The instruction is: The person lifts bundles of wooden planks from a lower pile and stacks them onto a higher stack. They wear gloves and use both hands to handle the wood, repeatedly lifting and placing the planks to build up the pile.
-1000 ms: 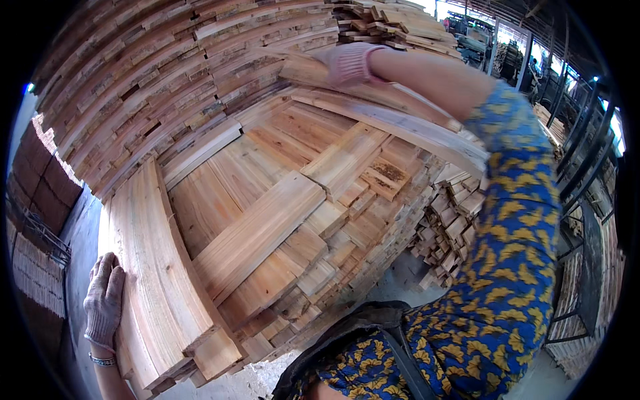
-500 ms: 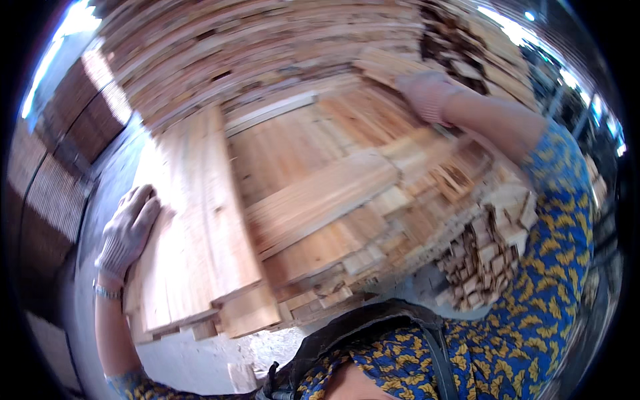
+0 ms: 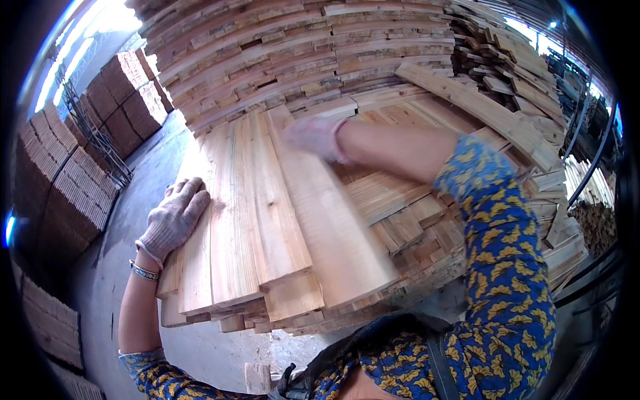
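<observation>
The pale plank [image 3: 343,230] looks stiff, best held by its long edges; the left hand [image 3: 176,219] rests ungripping on left-hand boards [image 3: 230,220], while the blurred right hand's [image 3: 316,139] grip cannot be told.

At left, strapped brown stacks [image 3: 63,173] on a grey floor [image 3: 103,273]
</observation>
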A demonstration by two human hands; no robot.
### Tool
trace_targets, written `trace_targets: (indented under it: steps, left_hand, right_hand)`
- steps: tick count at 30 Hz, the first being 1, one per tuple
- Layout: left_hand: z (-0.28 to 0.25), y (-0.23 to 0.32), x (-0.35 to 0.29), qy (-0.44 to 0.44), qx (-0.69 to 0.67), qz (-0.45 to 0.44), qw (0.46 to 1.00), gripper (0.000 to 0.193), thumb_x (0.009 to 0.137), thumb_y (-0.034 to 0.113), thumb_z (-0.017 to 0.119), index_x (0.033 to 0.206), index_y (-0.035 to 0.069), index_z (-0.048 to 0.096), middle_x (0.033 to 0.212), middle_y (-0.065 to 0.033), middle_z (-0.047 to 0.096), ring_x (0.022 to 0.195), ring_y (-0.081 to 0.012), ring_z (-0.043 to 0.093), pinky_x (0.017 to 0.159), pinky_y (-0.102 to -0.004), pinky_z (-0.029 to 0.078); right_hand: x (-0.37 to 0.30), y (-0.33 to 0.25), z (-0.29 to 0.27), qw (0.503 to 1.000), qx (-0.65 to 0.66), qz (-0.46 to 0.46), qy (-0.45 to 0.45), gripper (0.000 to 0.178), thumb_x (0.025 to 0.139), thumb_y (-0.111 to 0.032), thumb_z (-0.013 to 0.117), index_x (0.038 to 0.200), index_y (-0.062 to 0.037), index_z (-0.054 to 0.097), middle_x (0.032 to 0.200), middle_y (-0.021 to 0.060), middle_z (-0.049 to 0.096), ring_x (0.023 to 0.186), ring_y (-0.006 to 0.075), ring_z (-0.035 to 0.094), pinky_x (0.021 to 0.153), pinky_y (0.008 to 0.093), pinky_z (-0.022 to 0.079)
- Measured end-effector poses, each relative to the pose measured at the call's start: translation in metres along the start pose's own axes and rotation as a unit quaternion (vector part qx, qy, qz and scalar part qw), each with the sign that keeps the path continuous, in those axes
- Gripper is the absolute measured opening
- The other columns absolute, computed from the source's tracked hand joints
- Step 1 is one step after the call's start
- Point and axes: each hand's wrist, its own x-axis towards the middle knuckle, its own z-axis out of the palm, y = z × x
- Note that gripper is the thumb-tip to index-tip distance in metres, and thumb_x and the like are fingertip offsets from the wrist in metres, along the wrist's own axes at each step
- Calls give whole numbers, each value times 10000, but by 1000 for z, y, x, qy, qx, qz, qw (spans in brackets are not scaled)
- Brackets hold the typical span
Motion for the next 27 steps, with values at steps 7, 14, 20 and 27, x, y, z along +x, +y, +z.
trace_targets:
  steps: [7, 14, 20, 27]
  left_hand:
    - [-8, 8, -7, 30, 7, -6, 999, 193, 872, 126, 526, 996, -5, 593, 1146, -195, 563, 1057, -376, 567, 908, -447, 466]
    - [-5, 16, 7, -10, -50, -68, 996, 212, 952, 155, 479, 1050, -9, 572, 1149, -201, 560, 1065, -385, 536, 950, -436, 432]
    - [-1, 7, -9, -21, -103, -148, 983, 279, 991, 210, 447, 1118, -9, 565, 1176, -185, 551, 1120, -381, 507, 970, -411, 428]
    - [7, 6, -1, 21, -5, -22, 1000, 213, 882, 100, 532, 1049, -24, 579, 1186, -227, 558, 1082, -403, 560, 926, -441, 476]
  right_hand:
    - [-89, 55, -97, 946, 221, 234, -30, 438, 743, -420, 746, 968, -45, 717, 880, 178, 719, 888, 352, 703, 763, 404, 553]
    - [-272, 152, -125, 843, -145, 502, -127, 972, 603, -338, 817, 1452, -77, 422, 1247, 221, 632, 1122, 347, 634, 955, 414, 500]
    - [-248, 111, -157, 903, -21, 423, -80, 794, 612, -281, 762, 1336, -40, 545, 1106, 201, 682, 1038, 315, 651, 892, 399, 510]
    - [-150, 25, -134, 940, 147, 297, -84, 643, 687, -448, 698, 1168, -25, 647, 1056, 179, 683, 898, 262, 631, 800, 384, 496]
